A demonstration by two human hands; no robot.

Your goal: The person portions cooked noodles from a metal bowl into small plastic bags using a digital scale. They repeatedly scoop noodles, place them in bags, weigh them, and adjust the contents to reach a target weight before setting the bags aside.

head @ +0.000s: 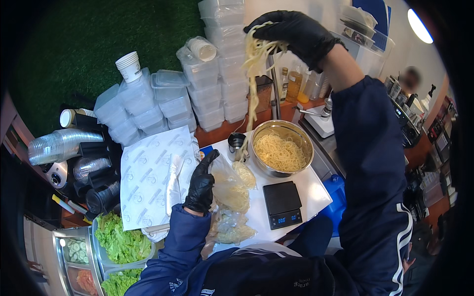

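Observation:
My right hand [296,35], in a black glove, is raised high and grips a clump of cooked noodles [255,55]. Long strands trail from it down toward a clear plastic bag [222,174]. The gloved left hand [202,181] pinches that bag near its top; whether the strands reach inside it I cannot tell. Filled bags of noodles [231,227] lie close to my body, below the held bag. To the right stands a steel bowl [309,137] with more noodles [281,151]. A black digital scale [282,198] sits in front of the bowl, its display lit.
A metal cup [236,142] stands behind the bag. Printed paper sheets [148,185] lie left. Stacked plastic containers [229,66] and paper cups [128,66] rise at the back. Lettuce tubs [124,236] are lower left. A blue jug [335,192] is beside the table. Another person is far right.

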